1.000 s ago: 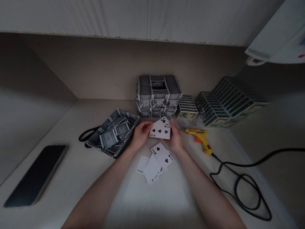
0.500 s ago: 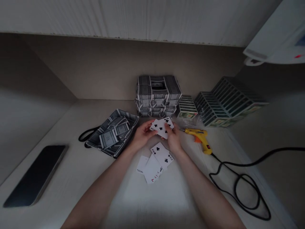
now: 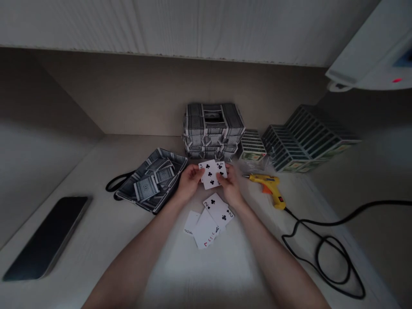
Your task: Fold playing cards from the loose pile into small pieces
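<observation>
Between my two hands are face-up playing cards (image 3: 210, 175), a three of clubs over a four of clubs. My left hand (image 3: 189, 182) pinches their left edge, thumb on the three. On the other side my right hand (image 3: 231, 184) grips them with its thumb on the face. Whether more cards lie beneath is hidden. Just below the hands, a two of clubs (image 3: 219, 209) overlaps several loose cards (image 3: 205, 230) on the table. Left of my left hand stands an open patterned box (image 3: 132, 198) with cards lying face down in it.
Patterned boxes (image 3: 214, 128) are stacked at the back wall. Slatted card structures (image 3: 309, 139) stand to their right. A yellow glue gun (image 3: 272, 185) lies at right, its black cable (image 3: 317, 251) looped on the table (image 3: 206, 279). A phone (image 3: 48, 236) lies at far left.
Both hands have turned the held cards more upright and shifted them slightly left and down. The three now shows more fully beside the four. The cards on the table stay put.
</observation>
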The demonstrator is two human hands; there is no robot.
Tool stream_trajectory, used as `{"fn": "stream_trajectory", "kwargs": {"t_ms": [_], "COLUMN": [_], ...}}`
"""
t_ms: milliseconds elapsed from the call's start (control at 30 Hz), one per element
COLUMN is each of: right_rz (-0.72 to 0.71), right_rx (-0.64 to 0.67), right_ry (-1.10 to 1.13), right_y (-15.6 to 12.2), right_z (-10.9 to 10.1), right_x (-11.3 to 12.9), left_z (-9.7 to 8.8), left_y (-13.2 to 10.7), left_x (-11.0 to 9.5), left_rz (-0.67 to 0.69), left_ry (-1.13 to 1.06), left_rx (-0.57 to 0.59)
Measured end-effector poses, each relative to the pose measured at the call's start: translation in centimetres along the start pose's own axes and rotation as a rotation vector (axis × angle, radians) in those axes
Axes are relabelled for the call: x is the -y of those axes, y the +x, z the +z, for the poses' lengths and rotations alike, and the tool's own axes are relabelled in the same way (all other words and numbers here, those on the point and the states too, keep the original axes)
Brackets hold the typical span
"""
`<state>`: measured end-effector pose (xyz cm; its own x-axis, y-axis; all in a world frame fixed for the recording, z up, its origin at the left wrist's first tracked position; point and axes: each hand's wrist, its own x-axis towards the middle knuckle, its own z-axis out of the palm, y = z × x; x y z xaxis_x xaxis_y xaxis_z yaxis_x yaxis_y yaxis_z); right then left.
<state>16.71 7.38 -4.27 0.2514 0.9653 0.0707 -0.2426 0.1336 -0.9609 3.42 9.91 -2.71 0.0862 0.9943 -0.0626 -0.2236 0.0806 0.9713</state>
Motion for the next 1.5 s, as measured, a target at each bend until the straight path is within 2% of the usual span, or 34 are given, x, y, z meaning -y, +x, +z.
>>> {"fn": "stream_trajectory", "kwargs": {"t_ms": [100, 333, 767, 1000, 1200, 1333, 1500], "right_rz": [-0.03, 0.046, 0.027, 0.025, 0.052, 0.052, 0.078], "right_rx": [0.004, 0.043, 0.017, 0.014, 0.022, 0.02, 0.019], "right_ry": [-0.015, 0.007, 0.017, -0.021, -0.015, -0.022, -0.005], "right_y": [0.27, 0.2, 0.3, 0.42, 0.39, 0.36, 0.34], "right_z": [-0.09, 0.33, 0.2, 0.1, 0.08, 0.1, 0.19], "right_x": [-0.18, 0.34, 0.17, -0.07, -0.27, -0.21, 0.0], "left_z": [0.03, 0.06, -0.32, -0.19, 0.0, -0.03, -0.22], "left_y": [-0.06, 0.19, 0.23, 0.22, -0.4, -0.5, -0.3], "left_x": [0.1, 0.7, 0.71, 0.77, 0.61, 0.71, 0.86], "left_rz": [0.033, 0.138, 0.135, 0.171, 0.213, 0.206, 0.26], "left_ry": [0.043, 0.138, 0.176, 0.26, 0.385, 0.4, 0.47], "left_rx": [-0.014, -0.096, -0.032, -0.059, -0.131, -0.131, -0.137]}}
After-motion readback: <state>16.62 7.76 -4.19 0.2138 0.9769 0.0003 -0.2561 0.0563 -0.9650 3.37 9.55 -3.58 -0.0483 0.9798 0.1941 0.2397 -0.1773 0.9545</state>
